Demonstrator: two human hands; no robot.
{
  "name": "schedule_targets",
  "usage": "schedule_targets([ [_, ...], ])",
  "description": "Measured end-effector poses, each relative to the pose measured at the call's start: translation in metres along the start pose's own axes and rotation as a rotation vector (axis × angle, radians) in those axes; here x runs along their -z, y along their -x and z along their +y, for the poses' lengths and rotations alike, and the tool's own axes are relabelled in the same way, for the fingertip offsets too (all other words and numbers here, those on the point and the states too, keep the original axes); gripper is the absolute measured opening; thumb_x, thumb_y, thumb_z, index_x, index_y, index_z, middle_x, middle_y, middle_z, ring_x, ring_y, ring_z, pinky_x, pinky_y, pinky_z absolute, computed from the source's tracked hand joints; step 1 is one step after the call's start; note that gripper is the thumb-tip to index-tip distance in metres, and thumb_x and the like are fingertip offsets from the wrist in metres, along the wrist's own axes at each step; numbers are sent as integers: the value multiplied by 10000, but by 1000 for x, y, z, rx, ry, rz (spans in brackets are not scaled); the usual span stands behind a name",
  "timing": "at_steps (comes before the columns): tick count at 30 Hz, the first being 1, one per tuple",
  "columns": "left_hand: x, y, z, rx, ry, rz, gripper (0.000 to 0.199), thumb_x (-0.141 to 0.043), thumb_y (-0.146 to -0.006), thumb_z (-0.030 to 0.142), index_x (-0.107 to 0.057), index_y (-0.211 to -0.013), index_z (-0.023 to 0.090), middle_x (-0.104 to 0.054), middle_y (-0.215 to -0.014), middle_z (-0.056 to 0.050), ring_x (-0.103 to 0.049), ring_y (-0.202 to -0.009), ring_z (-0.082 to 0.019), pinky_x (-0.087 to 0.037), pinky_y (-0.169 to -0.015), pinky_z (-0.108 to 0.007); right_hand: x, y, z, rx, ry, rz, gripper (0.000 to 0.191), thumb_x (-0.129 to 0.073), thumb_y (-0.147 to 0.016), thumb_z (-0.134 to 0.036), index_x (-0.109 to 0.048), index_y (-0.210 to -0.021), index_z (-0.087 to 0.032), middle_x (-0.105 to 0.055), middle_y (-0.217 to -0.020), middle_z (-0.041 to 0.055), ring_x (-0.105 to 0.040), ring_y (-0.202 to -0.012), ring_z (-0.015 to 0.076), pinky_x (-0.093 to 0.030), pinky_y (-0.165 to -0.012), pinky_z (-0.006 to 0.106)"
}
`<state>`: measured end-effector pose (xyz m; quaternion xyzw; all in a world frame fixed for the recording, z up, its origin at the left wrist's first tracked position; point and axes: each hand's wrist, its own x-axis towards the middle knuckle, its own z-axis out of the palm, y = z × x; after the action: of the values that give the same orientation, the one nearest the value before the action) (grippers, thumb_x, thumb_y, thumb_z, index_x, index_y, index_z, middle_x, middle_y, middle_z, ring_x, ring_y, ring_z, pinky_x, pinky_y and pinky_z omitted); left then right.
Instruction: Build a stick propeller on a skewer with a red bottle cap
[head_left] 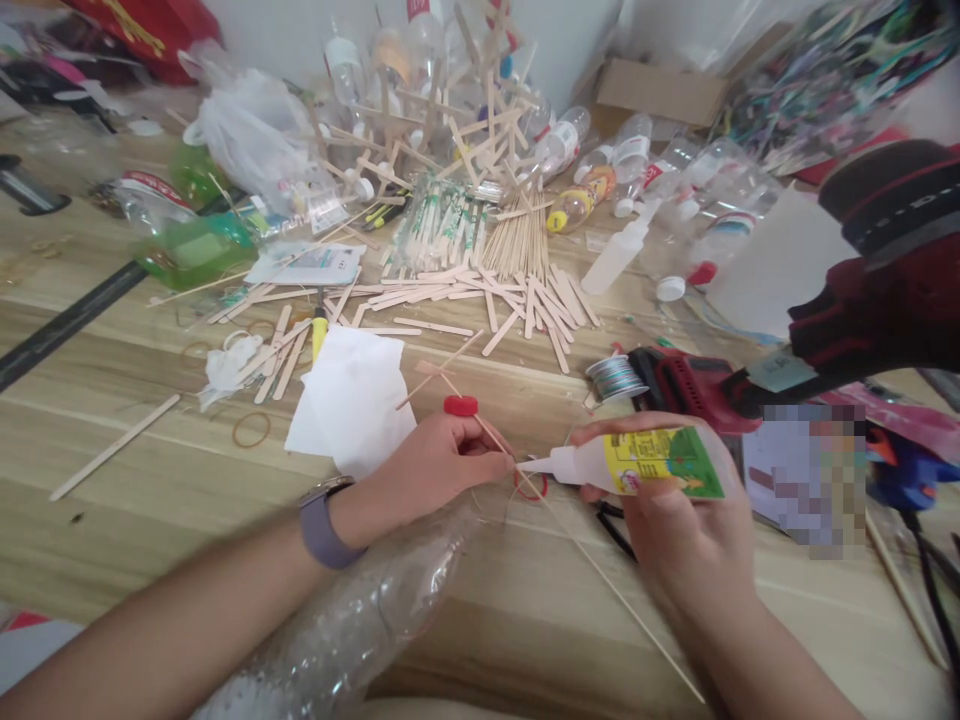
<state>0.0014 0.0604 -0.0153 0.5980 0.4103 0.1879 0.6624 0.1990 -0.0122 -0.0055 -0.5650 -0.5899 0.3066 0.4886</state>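
Between the fingertips of my left hand (450, 455) is a thin wooden skewer (600, 575) that runs down to the lower right. A red bottle cap (460, 405) sits on a stick just beyond these fingers, close to crossed thin sticks (439, 372). My right hand (682, 520) is wrapped round a glue bottle (660, 462) with a yellow and green label. Its nozzle points left, and the tip is at the skewer beside my left fingertips. Under my left forearm lies a large clear plastic bottle (360, 620).
White paper (356, 400) lies left of the cap. Craft sticks (450, 290), bundled skewers (521, 235) and several plastic bottles (630, 160) cover the back. A wire spool (616, 379) and a red and black power tool (870, 270) stand at the right.
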Motion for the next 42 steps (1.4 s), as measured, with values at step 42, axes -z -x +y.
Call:
schedule_targets([
  [42, 3, -1, 0, -33, 10, -134, 132, -657, -812, 275, -679, -796, 146, -653, -720, 24, -561, -694, -119, -383, -640, -228, 1, -1, -3, 80, -193, 27, 297, -707, -819, -420, -598, -1038, -251, -721, -918, 57, -699, -777, 231, -547, -544, 307],
])
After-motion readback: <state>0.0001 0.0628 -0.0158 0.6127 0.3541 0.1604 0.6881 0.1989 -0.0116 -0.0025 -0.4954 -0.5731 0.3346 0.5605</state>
